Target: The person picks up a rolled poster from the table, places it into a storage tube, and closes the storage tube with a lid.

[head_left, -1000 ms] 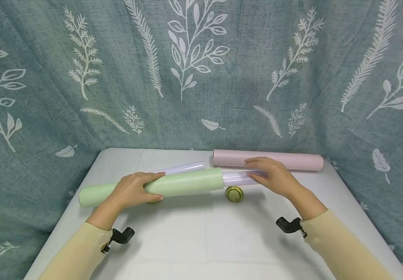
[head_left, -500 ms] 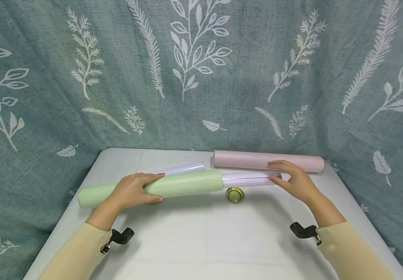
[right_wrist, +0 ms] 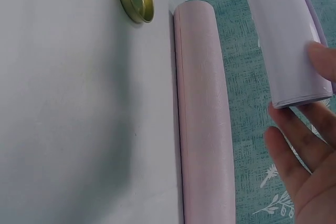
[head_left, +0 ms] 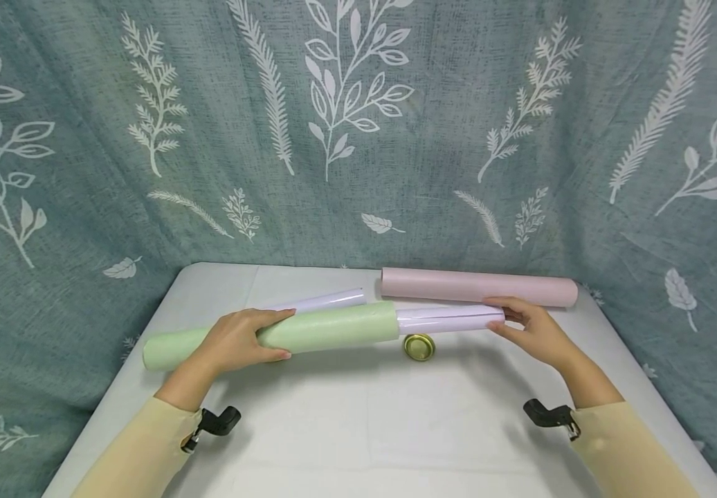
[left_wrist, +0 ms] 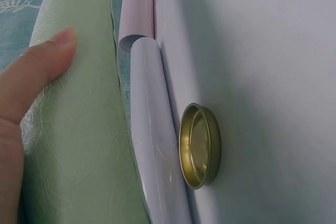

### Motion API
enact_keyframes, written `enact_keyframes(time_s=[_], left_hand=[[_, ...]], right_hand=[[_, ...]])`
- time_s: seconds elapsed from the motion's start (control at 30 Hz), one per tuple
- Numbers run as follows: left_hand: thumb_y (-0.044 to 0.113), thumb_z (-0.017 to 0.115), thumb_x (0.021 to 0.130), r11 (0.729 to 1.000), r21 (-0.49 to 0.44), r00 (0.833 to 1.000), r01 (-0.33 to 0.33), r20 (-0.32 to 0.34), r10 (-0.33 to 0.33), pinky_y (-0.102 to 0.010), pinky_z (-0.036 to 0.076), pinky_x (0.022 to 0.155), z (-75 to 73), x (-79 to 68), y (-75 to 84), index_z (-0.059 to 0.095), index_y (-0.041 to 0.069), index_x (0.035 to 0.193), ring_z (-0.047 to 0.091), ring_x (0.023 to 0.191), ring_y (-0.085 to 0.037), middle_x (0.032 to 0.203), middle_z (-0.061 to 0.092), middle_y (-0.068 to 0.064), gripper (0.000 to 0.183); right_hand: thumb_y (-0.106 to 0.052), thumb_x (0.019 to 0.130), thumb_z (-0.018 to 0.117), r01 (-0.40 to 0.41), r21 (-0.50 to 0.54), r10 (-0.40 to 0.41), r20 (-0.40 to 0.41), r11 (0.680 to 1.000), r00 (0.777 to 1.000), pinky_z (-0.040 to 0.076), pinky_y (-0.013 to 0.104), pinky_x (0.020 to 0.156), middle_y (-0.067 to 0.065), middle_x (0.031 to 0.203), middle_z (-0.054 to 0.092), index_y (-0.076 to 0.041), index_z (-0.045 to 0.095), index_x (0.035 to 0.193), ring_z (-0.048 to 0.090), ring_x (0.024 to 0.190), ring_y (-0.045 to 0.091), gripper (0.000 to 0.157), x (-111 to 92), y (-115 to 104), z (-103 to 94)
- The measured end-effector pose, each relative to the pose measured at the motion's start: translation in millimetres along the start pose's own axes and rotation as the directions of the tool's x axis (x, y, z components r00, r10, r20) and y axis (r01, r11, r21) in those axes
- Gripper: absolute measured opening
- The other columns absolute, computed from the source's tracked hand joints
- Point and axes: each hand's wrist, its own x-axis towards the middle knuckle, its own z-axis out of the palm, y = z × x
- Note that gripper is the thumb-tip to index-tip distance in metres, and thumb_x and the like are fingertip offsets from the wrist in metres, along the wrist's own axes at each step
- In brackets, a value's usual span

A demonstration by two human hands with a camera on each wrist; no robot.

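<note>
My left hand (head_left: pixel 243 340) grips a pale green tube (head_left: pixel 333 325), its thumb (left_wrist: pixel 52 51) lying along the side in the left wrist view. The tube is held slightly tilted above the table. Out of its right end sticks a glossy pale lilac rolled sheet (head_left: pixel 439 320). My right hand (head_left: pixel 536 332) holds the roll's free end, thumb on the side and fingertips at the rim in the right wrist view. Behind the green tube lies another lilac roll (head_left: pixel 333 299), partly hidden. A gold round lid (head_left: pixel 419 347) rests on the table just below the held roll.
A pink tube (head_left: pixel 477 285) lies along the back of the white table (head_left: pixel 371 422), close behind my right fingers. A blue-green leaf-patterned curtain (head_left: pixel 358 207) hangs right behind the table's far edge.
My right hand has moved to the right, and the lilac roll now sticks farther out of the green tube. My left hand and the green tube have stayed nearly still.
</note>
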Motion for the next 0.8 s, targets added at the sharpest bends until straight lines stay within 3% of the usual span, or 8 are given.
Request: enact_keyframes(time_s=[0.33, 0.57, 0.8], left_hand=[[0.052, 0.086, 0.074, 1.0, -0.012, 1.0, -0.023, 0.0, 0.023, -0.049, 0.051, 0.095, -0.4, 1.4, 1.1, 0.059, 0.034, 0.142, 0.062, 0.121, -0.025, 0.134, 0.065, 0.004, 0.075], [0.056, 0.083, 0.076, 1.0, 0.006, 1.0, -0.022, 0.019, 0.022, -0.05, 0.051, 0.096, -1.0, 1.3, 3.3, 0.058, 0.035, 0.142, 0.062, 0.121, -0.026, 0.135, 0.064, 0.002, 0.074], [0.055, 0.083, 0.076, 1.0, -0.012, 1.0, -0.026, 0.015, 0.026, -0.05, 0.051, 0.096, -1.0, 0.0, 3.9, 0.058, 0.034, 0.142, 0.062, 0.121, -0.026, 0.134, 0.064, 0.002, 0.074]], right_hand=[[-0.009, 0.095, 0.07, -0.041, 0.181, 0.044, -0.01, 0.983, 0.999, 0.055, 0.02, 0.083, 0.024, 0.131, 0.058, 0.003, 0.058, 0.137, 0.062, 0.107, -0.002, 0.045, 2, 1, 1.7], [-0.007, 0.095, 0.069, -0.046, 0.311, 0.05, -0.006, 0.949, 0.999, 0.056, 0.024, 0.086, 0.025, 0.133, 0.057, 0.003, 0.057, 0.135, 0.063, 0.111, 0.004, 0.043, 8, -5, 8.9], [-0.005, 0.094, 0.07, -0.051, 0.383, 0.056, -0.001, 0.922, 0.998, 0.055, 0.024, 0.087, 0.006, 0.13, 0.062, 0.005, 0.058, 0.134, 0.064, 0.112, 0.007, 0.043, 13, -10, 14.7]])
